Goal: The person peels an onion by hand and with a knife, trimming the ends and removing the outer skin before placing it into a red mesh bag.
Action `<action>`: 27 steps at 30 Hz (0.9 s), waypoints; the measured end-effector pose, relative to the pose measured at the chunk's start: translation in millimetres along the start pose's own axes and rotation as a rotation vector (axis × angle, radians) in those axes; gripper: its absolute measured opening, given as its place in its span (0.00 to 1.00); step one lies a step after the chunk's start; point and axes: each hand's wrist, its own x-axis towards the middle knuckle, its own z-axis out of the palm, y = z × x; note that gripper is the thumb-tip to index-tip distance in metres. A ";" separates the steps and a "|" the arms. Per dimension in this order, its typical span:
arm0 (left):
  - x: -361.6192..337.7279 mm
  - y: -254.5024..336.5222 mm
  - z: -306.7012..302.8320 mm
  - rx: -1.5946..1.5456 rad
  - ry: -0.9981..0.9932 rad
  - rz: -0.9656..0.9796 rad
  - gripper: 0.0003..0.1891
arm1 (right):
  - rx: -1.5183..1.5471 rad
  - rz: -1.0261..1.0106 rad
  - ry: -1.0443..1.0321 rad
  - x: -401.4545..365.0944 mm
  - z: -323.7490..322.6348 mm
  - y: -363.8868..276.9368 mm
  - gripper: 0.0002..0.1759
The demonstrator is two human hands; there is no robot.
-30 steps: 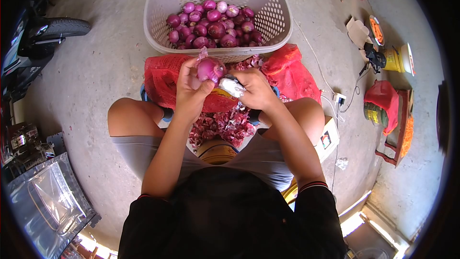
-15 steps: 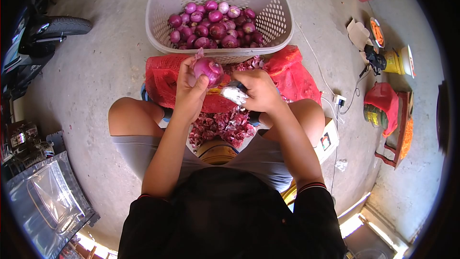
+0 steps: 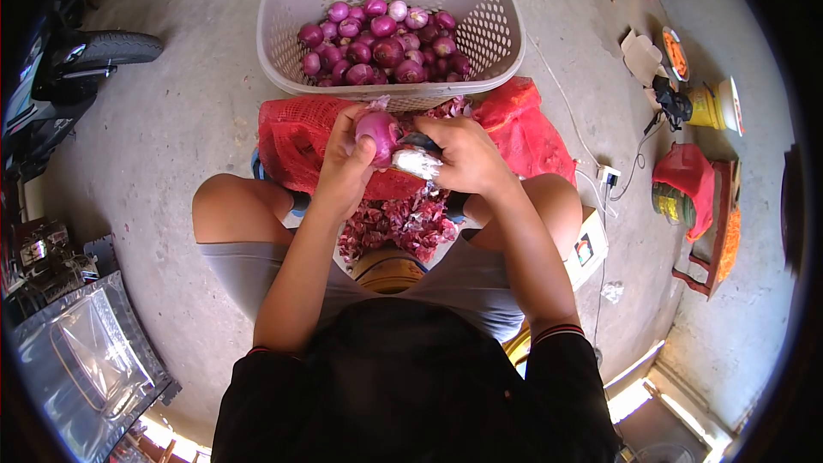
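Observation:
My left hand (image 3: pixel 345 163) is closed round a purple onion (image 3: pixel 377 136), with loose skin sticking up from its top. Close on its right, my right hand (image 3: pixel 465 154) grips a small tool (image 3: pixel 417 163) with a whitish wrapped part and a dark part, probably a knife; its blade is hard to make out. The tool is at the onion's right side. Under both hands lies a red mesh sack (image 3: pixel 296 141). Onion skins (image 3: pixel 399 225) are heaped between my legs. Just beyond the sack stands a grey perforated basket (image 3: pixel 283 34) holding several purple onions (image 3: pixel 387 52).
A motorbike wheel (image 3: pixel 116 47) is at the left, above a silvery package (image 3: pixel 94 351). At the right are a power socket (image 3: pixel 609 176) with cables, a yellow bucket (image 3: pixel 705 108), a red cloth (image 3: pixel 690 176) and a wooden stand (image 3: pixel 720 227).
The onion has turned in my left hand and moved slightly right. My right hand has shifted a little, bringing the tool up against or very near the onion.

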 end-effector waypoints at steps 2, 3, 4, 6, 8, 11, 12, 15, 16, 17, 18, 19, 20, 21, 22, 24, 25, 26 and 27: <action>0.1 -1.1 0.0 0.020 0.000 0.006 0.30 | 0.002 -0.018 0.003 0.5 -0.2 -0.2 0.15; 0.1 -1.3 -0.1 0.030 0.001 0.009 0.30 | 0.013 -0.013 -0.004 0.7 -0.9 -1.3 0.15; 0.0 -1.3 -0.3 0.028 -0.002 0.008 0.30 | 0.024 -0.007 -0.010 0.8 -2.1 -3.2 0.15; -0.2 -1.4 -0.6 0.024 -0.007 0.005 0.30 | 0.035 -0.006 -0.010 0.9 -2.7 -4.3 0.14; -0.5 -0.6 1.0 0.022 0.006 0.000 0.31 | 0.036 -0.015 0.003 1.0 -1.5 -4.5 0.14; 0.2 -3.8 -0.9 0.051 0.014 0.022 0.31 | 0.036 -0.028 0.021 1.1 3.9 -1.1 0.13; 0.5 -4.9 -1.5 0.066 0.016 0.035 0.31 | 0.048 -0.022 -0.006 0.5 5.9 0.1 0.12; -2.0 -6.2 -0.5 0.077 0.052 0.057 0.31 | 0.086 -0.021 -0.060 -0.2 10.3 1.7 0.11; -2.4 -6.7 -0.5 0.066 0.056 0.062 0.31 | 0.098 -0.032 -0.060 0.0 11.1 1.5 0.11; -2.6 -7.4 -0.7 0.055 0.060 0.068 0.31 | 0.110 -0.042 -0.060 0.1 11.6 1.3 0.10; -2.8 -8.0 -1.0 0.044 0.064 0.073 0.31 | 0.101 -0.049 -0.050 -0.2 11.8 0.8 0.10; -3.3 -8.1 -1.5 0.070 0.055 0.076 0.34 | 0.092 -0.056 -0.039 -0.5 12.0 0.0 0.10; -3.7 -7.8 -2.2 0.096 0.046 0.078 0.36 | 0.083 -0.063 -0.029 -0.5 12.1 -0.5 0.10; -4.0 -7.8 -2.6 0.122 0.037 0.081 0.39 | 0.102 -0.073 -0.023 -0.7 13.5 0.7 0.10; -3.7 -8.0 -2.6 0.126 0.041 0.086 0.40 | 0.120 -0.083 -0.018 -0.9 15.9 3.3 0.10; -3.2 -8.4 -2.7 0.133 0.052 0.097 0.40 | 0.124 -0.106 -0.014 -0.9 19.6 5.0 0.11; -3.1 -8.6 -2.7 0.111 0.067 0.112 0.38 | 0.109 -0.119 -0.014 -0.5 21.0 4.6 0.11; -2.6 -8.8 -2.8 0.089 0.082 0.126 0.36 | 0.095 -0.132 -0.014 0.0 22.0 4.4 0.12; -2.3 -8.8 -3.1 0.066 0.097 0.141 0.34 | 0.091 -0.131 -0.029 0.1 22.9 4.4 0.13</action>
